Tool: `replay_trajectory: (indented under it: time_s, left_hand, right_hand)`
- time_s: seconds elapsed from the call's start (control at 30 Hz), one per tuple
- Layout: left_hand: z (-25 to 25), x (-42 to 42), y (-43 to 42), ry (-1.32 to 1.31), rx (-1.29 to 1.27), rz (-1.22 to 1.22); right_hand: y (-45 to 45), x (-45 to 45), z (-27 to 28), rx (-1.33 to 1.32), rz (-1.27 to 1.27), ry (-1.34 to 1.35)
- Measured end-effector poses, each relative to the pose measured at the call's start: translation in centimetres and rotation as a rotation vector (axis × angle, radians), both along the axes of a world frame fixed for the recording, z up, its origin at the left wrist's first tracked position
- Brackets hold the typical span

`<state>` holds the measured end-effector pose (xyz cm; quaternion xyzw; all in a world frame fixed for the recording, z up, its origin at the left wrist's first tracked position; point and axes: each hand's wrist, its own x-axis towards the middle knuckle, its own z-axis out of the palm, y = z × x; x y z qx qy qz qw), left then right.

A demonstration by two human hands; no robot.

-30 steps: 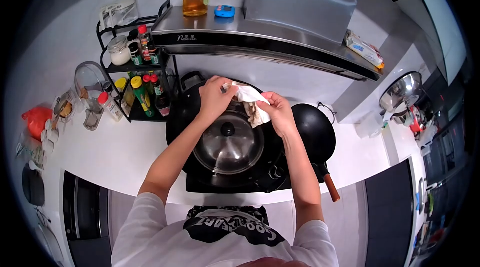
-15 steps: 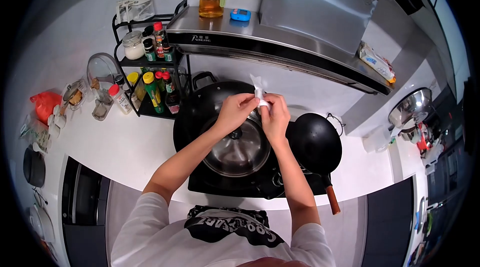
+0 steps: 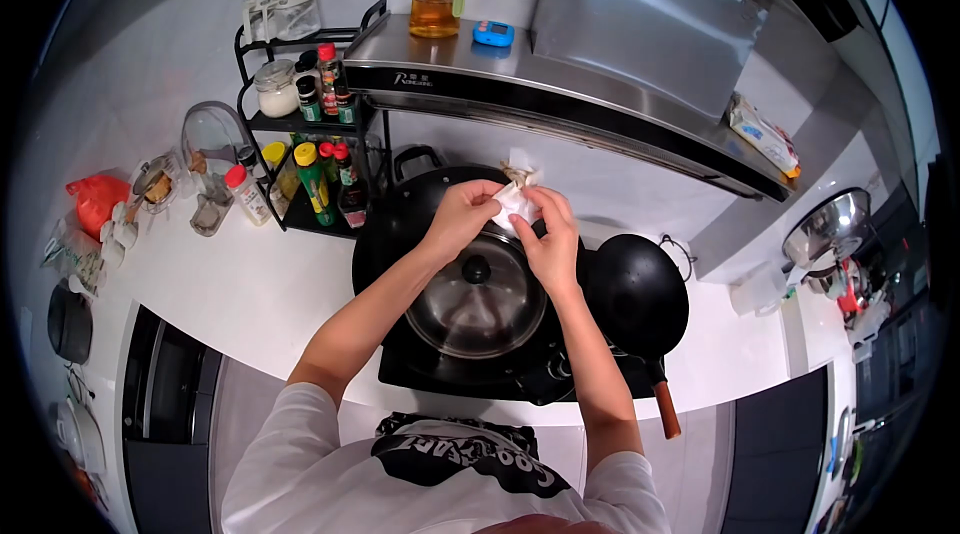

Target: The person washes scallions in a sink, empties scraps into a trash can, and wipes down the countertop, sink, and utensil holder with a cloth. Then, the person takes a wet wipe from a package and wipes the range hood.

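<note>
A crumpled white tissue [image 3: 514, 206] is held up over the stove, partly unfolded, with brownish marks near its top. My left hand [image 3: 466, 217] pinches its left edge between thumb and fingers. On the right edge, my right hand [image 3: 549, 234] grips it the same way. Beneath my hands sits a large black wok [image 3: 385, 234], covered by a glass lid [image 3: 475, 319] with a black knob [image 3: 477, 270]. To the right of my right hand is a smaller black pan [image 3: 637, 294] with a wooden handle [image 3: 666, 408].
A black rack [image 3: 262, 126] of seasoning bottles stands left of the wok. Above, the range hood [image 3: 560, 99] carries an oil bottle [image 3: 435, 9], a blue timer [image 3: 493, 33] and a soft packet [image 3: 763, 134]. A steel bowl [image 3: 826, 224] is at right.
The tissue has gone from a tight twist to a wider, partly opened sheet, showing brownish marks. Both hands still hold it, now slightly farther apart. The view has shifted a little.
</note>
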<state>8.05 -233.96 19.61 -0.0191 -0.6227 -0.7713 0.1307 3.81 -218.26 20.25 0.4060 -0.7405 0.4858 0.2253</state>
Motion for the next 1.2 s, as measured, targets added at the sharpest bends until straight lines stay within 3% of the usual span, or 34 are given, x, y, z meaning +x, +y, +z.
replay_trajectory:
  time_s: [0.13,0.23,0.47,0.57,0.7,0.8,1.0,1.2]
  left_hand:
    - [-0.2,0.2,-1.0,0.061,-0.058,0.035]
    - [-0.7,0.0,-1.8,0.092,-0.161,-0.009]
    - [-0.9,0.7,-2.2,0.164,-0.379,0.412]
    - [-1.4,1.4,-3.8,0.131,-0.281,0.391]
    - [-2.0,2.7,-5.8,0.1,-0.239,0.473]
    - [-3.1,3.5,-7.4,0.131,-0.2,0.51]
    - [-4.5,6.2,-10.4,0.082,-0.153,0.566]
    - [-5.8,9.0,-12.4,0.001,-0.131,0.619]
  right_hand:
    - [-0.4,-0.2,0.0,0.073,0.015,0.125]
    - [-0.7,-0.3,-0.6,0.113,0.016,-0.004]
    - [-1.7,-1.1,-0.5,-0.051,0.058,-0.39]
    - [-1.2,-4.5,0.0,-0.306,-0.118,-0.135]
    - [1.9,-8.7,4.2,-0.252,-0.652,0.406]
    - [1.0,-11.5,4.4,-0.241,-0.789,0.524]
    - [-7.1,-10.8,2.9,-0.3,-0.608,0.628]
    - [-20.9,-5.8,3.4,-0.164,-0.14,0.728]
